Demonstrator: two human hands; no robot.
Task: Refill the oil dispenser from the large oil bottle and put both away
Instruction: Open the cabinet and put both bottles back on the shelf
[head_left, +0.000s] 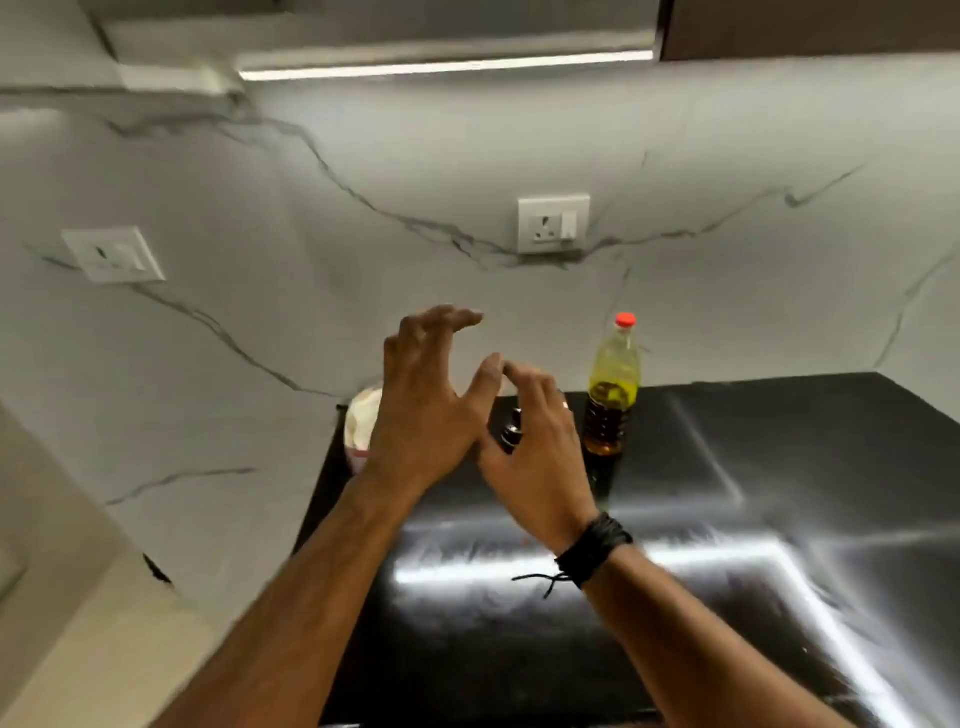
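Note:
The large oil bottle (611, 387), clear plastic with a red cap and yellow-brown oil in its lower part, stands upright at the back of the black counter (779, 467), against the marble wall. My left hand (423, 410) and my right hand (540, 457) are raised side by side above the counter, fingers spread and loosely curved, holding nothing. Between them a small dark object (511, 428) shows, perhaps the oil dispenser's top; most of it is hidden behind my hands. The right hand is just left of the bottle, not touching it.
A white round container (361, 421) sits at the counter's back left corner, partly behind my left hand. Two wall sockets (553, 223) (111, 254) are set in the marble backsplash. The glossy counter stretches to the right and toward me.

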